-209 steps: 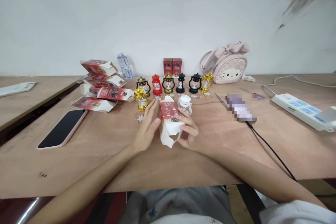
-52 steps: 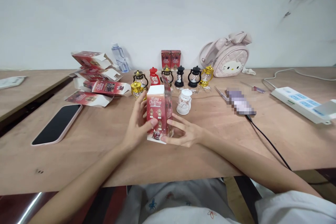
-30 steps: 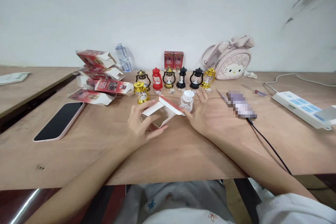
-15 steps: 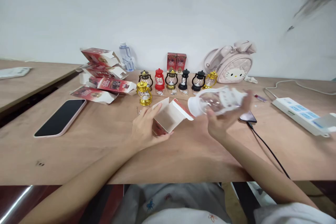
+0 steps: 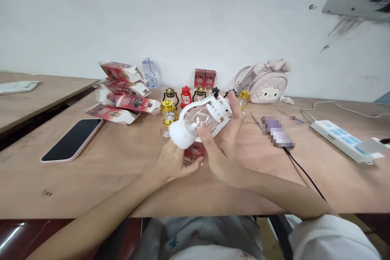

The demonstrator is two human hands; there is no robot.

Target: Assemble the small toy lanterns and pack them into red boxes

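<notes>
In my right hand (image 5: 224, 152) is a white lantern (image 5: 199, 120) with a clear globe, tilted so its round base points down and left. Its top rests against my raised fingers. Below it, my left hand (image 5: 173, 162) grips a red cardboard box (image 5: 195, 152), most of which the lantern covers. Just beyond stand several small lanterns in a row, among them a red one (image 5: 185, 96) and a gold one (image 5: 244, 99). Another gold lantern (image 5: 168, 113) stands nearer, beside the white lantern's base. The black lanterns are partly hidden behind the white one.
Opened red boxes (image 5: 122, 105) are piled at the left, near a clear bottle (image 5: 149, 73). A large phone (image 5: 72, 140) lies at front left. At the right are a charging phone (image 5: 277, 131), a power strip (image 5: 341, 140) and a pink bag (image 5: 268, 85). Two red boxes (image 5: 204, 79) stand by the wall.
My right hand has carried the white lantern leftward, over the red box. The box's open end, visible before, is now covered. More of the charging phone shows.
</notes>
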